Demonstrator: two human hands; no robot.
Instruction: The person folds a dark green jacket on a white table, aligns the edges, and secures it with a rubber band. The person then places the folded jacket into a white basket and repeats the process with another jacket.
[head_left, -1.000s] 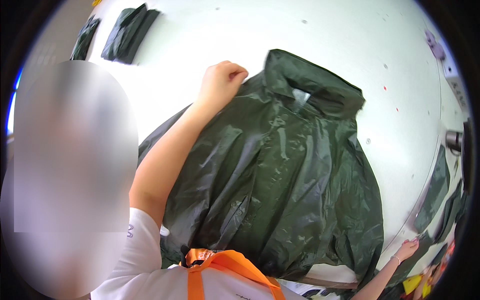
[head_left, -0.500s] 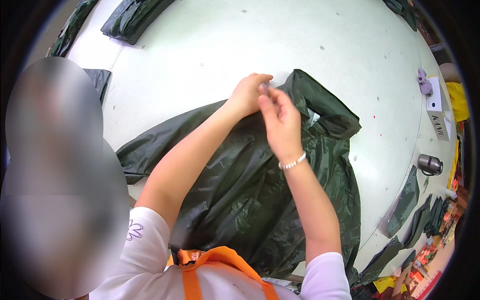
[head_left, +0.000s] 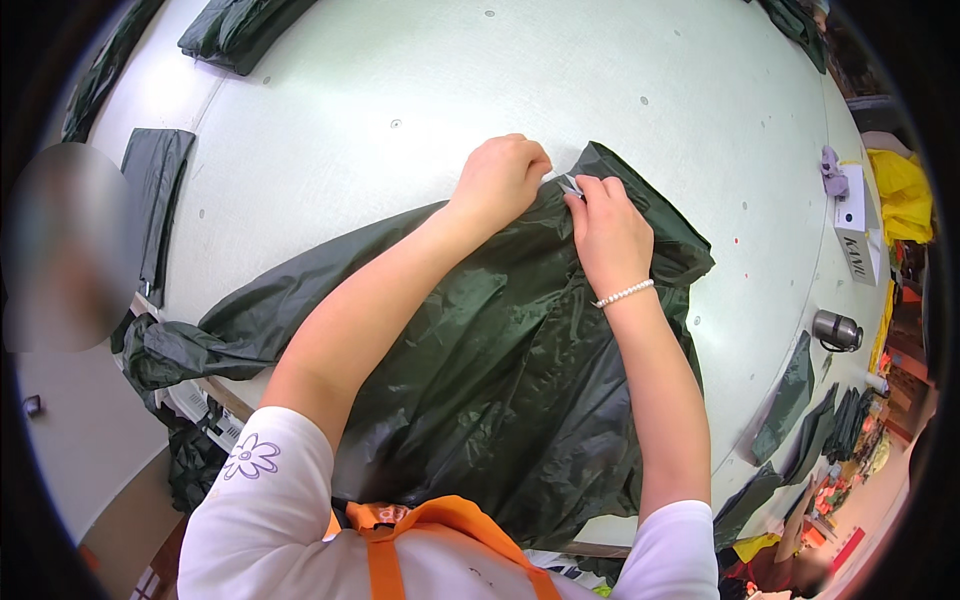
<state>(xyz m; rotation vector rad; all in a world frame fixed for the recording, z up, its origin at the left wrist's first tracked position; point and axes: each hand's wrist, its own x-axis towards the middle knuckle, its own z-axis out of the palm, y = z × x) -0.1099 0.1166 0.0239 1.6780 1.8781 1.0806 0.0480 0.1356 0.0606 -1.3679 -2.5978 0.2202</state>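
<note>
A dark green waterproof jacket (head_left: 480,330) lies spread and wrinkled across the white table in front of me, its collar or hood end pointing away and one sleeve stretched out to the left. My right hand (head_left: 612,230), with a beaded bracelet at the wrist, is closed around small thread snips (head_left: 571,187). Only their pointed silver tips show, just above the collar area. Close by on the left, my left hand (head_left: 503,178) is bent into a pinch at the garment's upper edge. What its fingertips hold is too small or hidden to tell.
Folded dark green garments lie at the far left (head_left: 245,35) and left (head_left: 158,200). Along the right edge stand a white box (head_left: 855,220) and a steel flask (head_left: 836,331), with dark green pieces (head_left: 785,400) nearer me. Another person (head_left: 75,250) is at the left.
My hands have moved apart; the right one has shifted right, turned back-up, and its snips now show. The view has shifted, revealing more of the left sleeve. The person at the left has moved away.
</note>
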